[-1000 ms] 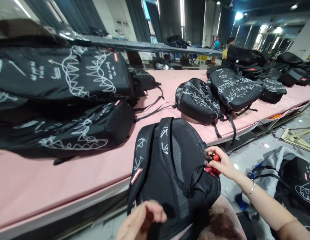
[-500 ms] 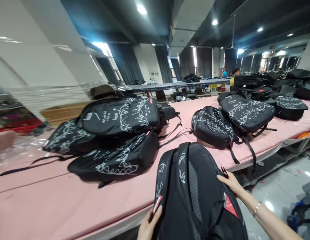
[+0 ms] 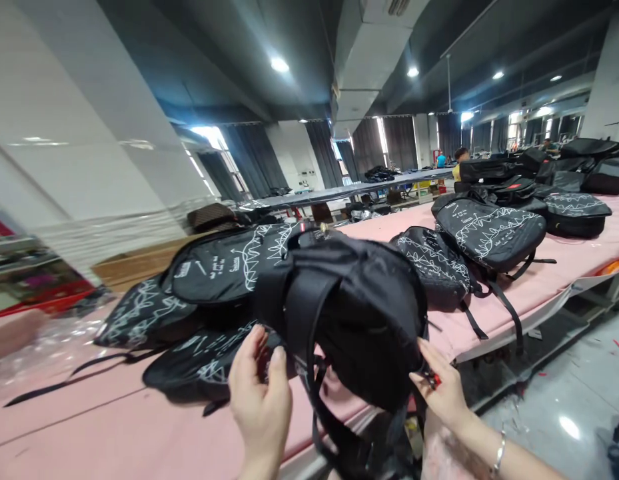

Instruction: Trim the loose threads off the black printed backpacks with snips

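"Where was the black backpack [image 3: 354, 320]?"

"Raised over the near edge of the pink bench [image 3: 114, 423], between both hands, straps hanging. Motion blur on its panels."

"State of the hands?"

"Left hand [image 3: 262, 403]: half open, thumb and fingers apart, beside the bag; no firm grip seen. Right hand [image 3: 444, 390]: fingers closed on the bag's edge, with a small red item [image 3: 433, 380] at the fingertips, too small to identify."

"How far along?"

"Partway through handling, by my reading. The bag was up and in hand, not set down. White-patterned backpacks [image 3: 492, 230] lay farther along the bench; a second group [image 3: 214, 267] lay beyond the left hand. Whether those were finished or waiting, could not tell. Nor did any count of what was left show."
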The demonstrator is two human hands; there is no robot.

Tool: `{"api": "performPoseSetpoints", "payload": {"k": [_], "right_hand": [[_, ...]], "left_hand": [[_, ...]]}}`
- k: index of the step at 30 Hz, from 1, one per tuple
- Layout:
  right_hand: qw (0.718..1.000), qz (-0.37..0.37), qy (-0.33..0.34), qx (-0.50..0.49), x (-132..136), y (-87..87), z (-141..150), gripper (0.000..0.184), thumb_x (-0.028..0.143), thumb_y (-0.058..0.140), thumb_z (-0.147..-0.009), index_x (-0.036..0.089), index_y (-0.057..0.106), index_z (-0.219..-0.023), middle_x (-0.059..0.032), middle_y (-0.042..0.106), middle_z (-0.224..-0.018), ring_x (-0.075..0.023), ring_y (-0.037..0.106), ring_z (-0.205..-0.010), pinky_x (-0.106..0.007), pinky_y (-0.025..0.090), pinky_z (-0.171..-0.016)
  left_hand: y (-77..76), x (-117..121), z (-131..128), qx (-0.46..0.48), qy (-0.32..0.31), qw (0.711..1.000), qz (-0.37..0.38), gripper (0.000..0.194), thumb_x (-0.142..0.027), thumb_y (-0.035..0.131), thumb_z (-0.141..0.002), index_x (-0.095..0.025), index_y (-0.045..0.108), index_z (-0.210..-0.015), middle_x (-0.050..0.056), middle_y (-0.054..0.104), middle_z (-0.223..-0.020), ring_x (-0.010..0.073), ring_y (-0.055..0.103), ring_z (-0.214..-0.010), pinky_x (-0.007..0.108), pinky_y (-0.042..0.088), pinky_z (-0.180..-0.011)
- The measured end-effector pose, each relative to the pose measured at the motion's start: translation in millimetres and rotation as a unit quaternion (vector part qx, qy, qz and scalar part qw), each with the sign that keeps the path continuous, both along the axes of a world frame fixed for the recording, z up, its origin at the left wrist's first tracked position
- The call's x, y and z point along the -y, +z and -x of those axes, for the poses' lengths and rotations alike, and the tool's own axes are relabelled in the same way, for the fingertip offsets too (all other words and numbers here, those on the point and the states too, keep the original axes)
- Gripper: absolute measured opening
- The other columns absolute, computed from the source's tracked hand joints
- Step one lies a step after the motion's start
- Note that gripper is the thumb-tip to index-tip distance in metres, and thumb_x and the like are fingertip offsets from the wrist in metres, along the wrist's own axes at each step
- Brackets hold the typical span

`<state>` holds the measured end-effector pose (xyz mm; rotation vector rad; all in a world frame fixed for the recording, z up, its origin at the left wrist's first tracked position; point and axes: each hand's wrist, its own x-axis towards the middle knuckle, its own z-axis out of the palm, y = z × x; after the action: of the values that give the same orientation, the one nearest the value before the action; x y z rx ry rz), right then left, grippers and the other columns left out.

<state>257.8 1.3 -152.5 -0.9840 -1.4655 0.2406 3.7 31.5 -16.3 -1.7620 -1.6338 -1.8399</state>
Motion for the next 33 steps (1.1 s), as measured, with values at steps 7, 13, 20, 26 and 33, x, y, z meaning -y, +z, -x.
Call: {"api": "performPoseSetpoints", "payload": {"k": [7, 13, 20, 26, 33], "right_hand": [[0.996, 0.040, 0.075, -0.004, 3, -20.8, 23, 0.069, 0.001, 0.042, -0.069, 0.028, 0.045, -0.133, -0.0028, 0.048, -0.135, -0.0205, 0.046, -0.123, -0.041, 0.039, -0.105], [0.988, 0.100, 0.105, -0.061, 10, 4.3, 14, 0.051, 0.008, 0.049, -0.074, 0.024, 0.058, -0.121, -0.0067, 0.056, -0.127, -0.0224, 0.051, -0.119, -0.044, 0.041, -0.102], [0.977, 0.168, 0.122, -0.051, 24, 34.3, 5, 0.037, 0.011, 0.047, -0.076, 0.020, 0.062, -0.108, -0.0082, 0.062, -0.114, -0.0214, 0.057, -0.108, -0.039, 0.044, -0.095], [0.931, 0.264, 0.239, -0.075, 36, 74.1, 1, 0.023, 0.038, 0.055, -0.083, 0.020, 0.060, -0.097, -0.0017, 0.062, -0.088, -0.0166, 0.057, -0.082, -0.029, 0.047, -0.076], [0.838, 0.310, 0.390, -0.222, 25, 99.5, 10, 0.040, 0.055, 0.056, -0.080, 0.015, 0.060, -0.081, 0.0050, 0.042, -0.056, -0.0070, 0.035, -0.050, -0.021, 0.032, -0.049]], "left_hand": [[1.9, 41, -36, -0.083, -0.058, 0.990, -0.095, 0.025, -0.018, 0.055, -0.082, -0.019, 0.057, -0.106, 0.010, 0.050, -0.112, 0.0210, 0.055, -0.101, 0.036, 0.052, -0.080], [0.7, 39, -53, -0.218, -0.100, 0.961, -0.139, 0.035, -0.014, 0.063, -0.077, -0.020, 0.054, -0.110, 0.006, 0.059, -0.093, 0.0188, 0.058, -0.089, 0.035, 0.052, -0.079], [-0.4, 33, -69, -0.220, -0.096, 0.958, -0.156, 0.019, -0.010, 0.060, -0.078, -0.020, 0.062, -0.094, 0.002, 0.060, -0.082, 0.0131, 0.059, -0.072, 0.027, 0.051, -0.070], [1.7, 44, -76, -0.125, -0.102, 0.985, -0.066, 0.005, -0.017, 0.055, -0.082, -0.019, 0.060, -0.081, 0.001, 0.059, -0.076, 0.0146, 0.057, -0.075, 0.031, 0.047, -0.076], [-4.6, 45, -84, 0.089, -0.227, 0.965, 0.100, 0.014, -0.031, 0.054, -0.082, -0.020, 0.053, -0.075, 0.000, 0.051, -0.074, 0.0144, 0.052, -0.072, 0.028, 0.046, -0.070]]}}
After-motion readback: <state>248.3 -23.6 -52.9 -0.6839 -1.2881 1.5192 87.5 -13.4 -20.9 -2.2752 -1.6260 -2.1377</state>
